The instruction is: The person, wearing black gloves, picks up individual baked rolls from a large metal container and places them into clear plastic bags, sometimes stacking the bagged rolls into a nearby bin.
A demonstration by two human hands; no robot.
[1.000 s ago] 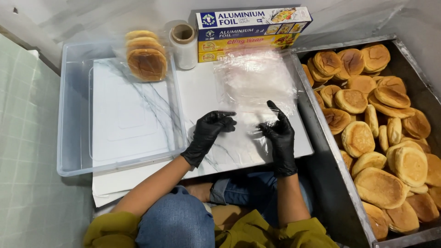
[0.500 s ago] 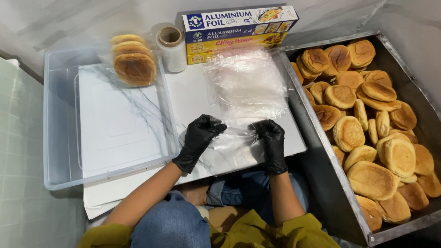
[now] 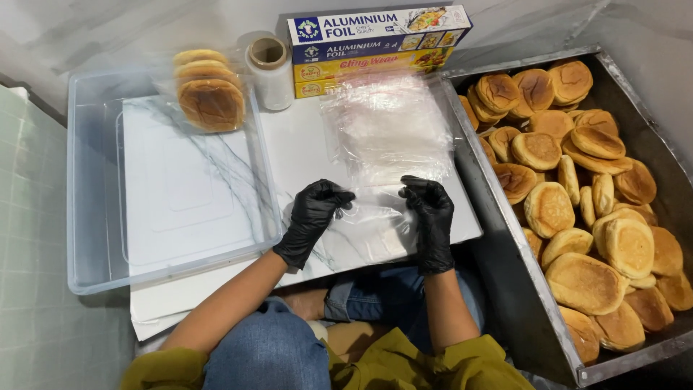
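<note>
Both black-gloved hands are pinching a clear plastic sheet (image 3: 375,217) lying near the front edge of the white marble-patterned board (image 3: 303,152): the left hand (image 3: 312,217) is gripping its left edge, the right hand (image 3: 431,213) its right edge. A stack of similar clear sheets (image 3: 390,126) is lying just behind, toward the board's back right corner. A metal tray (image 3: 505,238) of buns (image 3: 577,180) is sitting beside the board's right edge, and a clear plastic bin (image 3: 86,180) holding wrapped buns (image 3: 209,97) is overlapping its left side.

Board (image 3: 303,152) in the middle, tub (image 3: 86,217) overlapping its left side; wrapped buns (image 3: 209,97) in the tub's far right corner; film roll (image 3: 271,68) and boxes (image 3: 375,47) at the far edge; stack of plastic sheets (image 3: 390,126) on the board's right; bun tray (image 3: 650,94) further right; hands (image 3: 314,217) near, on a sheet (image 3: 379,224)
</note>
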